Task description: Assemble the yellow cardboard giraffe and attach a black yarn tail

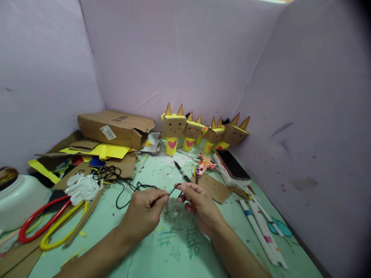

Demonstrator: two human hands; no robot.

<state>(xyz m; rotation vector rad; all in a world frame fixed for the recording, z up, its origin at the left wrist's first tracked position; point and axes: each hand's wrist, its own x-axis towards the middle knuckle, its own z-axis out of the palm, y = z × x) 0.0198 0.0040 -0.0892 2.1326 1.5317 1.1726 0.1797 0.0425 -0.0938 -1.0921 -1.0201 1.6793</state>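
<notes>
Over the middle of the table, my left hand pinches a thin black cord between thumb and fingers. Close by on the right, my right hand is closed on the same cord, which bends into a small loop at its fingertips. The rest of the cord trails left behind my left hand into a loose tangle on the table and cardboard scraps. A capped pen lies just beyond my right hand. Beside it rests a folded piece of patterned paper.
Several cardboard-headed figures with yellow bodies stand at the back. A cardboard box sits back left, above red-handled scissors and white string. At right are a phone and white markers. Walls enclose the green table.
</notes>
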